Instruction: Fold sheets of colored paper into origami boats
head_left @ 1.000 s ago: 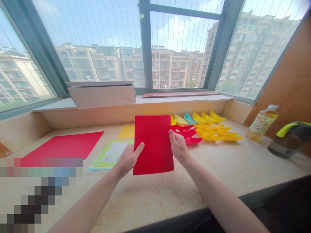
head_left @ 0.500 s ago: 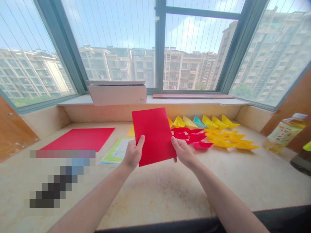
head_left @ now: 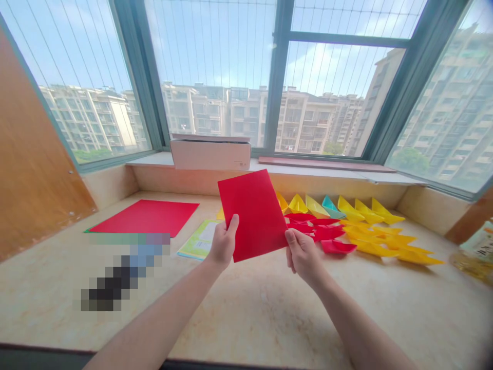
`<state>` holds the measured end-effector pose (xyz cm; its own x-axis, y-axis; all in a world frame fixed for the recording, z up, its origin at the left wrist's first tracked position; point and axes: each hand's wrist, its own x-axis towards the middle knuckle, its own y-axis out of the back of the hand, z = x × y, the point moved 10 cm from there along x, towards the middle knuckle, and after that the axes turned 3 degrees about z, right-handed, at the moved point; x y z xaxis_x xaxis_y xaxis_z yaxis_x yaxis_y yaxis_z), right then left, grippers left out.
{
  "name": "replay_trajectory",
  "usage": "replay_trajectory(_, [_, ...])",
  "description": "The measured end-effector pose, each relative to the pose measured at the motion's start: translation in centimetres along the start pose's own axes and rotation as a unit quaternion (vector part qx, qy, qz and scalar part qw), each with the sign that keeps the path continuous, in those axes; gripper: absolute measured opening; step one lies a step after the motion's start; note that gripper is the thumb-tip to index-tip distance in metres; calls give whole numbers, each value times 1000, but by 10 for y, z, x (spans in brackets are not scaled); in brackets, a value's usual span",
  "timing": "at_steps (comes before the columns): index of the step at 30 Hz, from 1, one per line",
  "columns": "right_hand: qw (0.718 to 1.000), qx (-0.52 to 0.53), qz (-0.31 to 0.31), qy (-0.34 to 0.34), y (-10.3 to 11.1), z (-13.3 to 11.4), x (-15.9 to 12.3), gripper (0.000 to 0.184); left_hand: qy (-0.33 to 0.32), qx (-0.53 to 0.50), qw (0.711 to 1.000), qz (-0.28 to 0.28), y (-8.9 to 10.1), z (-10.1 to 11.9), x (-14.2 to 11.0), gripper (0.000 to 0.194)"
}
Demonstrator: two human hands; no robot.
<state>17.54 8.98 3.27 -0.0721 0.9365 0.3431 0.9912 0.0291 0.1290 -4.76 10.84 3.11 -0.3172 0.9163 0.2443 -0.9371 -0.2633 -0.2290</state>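
Observation:
A red rectangle of paper (head_left: 254, 216) is held up above the counter, tilted, its plain side toward me. My left hand (head_left: 224, 241) grips its lower left edge, thumb on the front and fingers hidden behind. At the lower right edge my right hand (head_left: 302, 252) pinches it between thumb and curled fingers. Whether the paper is one layer or folded, I cannot tell. Behind it on the right sit folded red paper boats (head_left: 325, 234), partly covered by the sheet. Yellow paper boats (head_left: 379, 246) lie farther right.
A stack of large red sheets (head_left: 146, 217) lies at left, beside a blurred-out patch (head_left: 119, 272). A green-and-white packet (head_left: 198, 239) is near my left hand. A white box (head_left: 211, 154) stands on the sill; a bottle (head_left: 475, 252) is at far right.
The view has swung left and tilted, so the counter's things appear farther right. My right hand has slid down to the paper's lower right corner area; the left keeps its grip.

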Motion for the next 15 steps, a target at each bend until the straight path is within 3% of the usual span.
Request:
replay_trajectory(3, [999,18,13,-24,2,7,1,51,-6,-75,997,-17,-4,4,0,41])
replay_trajectory(6, [998,25,-6,-50,-1,18,5,54,10,-141,986,-84,-17,11,-3,46])
replay_trajectory(11, [999,13,-19,-34,-7,25,8,45,-3,-99,987,-127,-20,15,-7,32])
replay_trajectory(15, [1000,8,-16,-26,-10,26,5,55,40,-136,976,-163,-31,-2,-10,50])
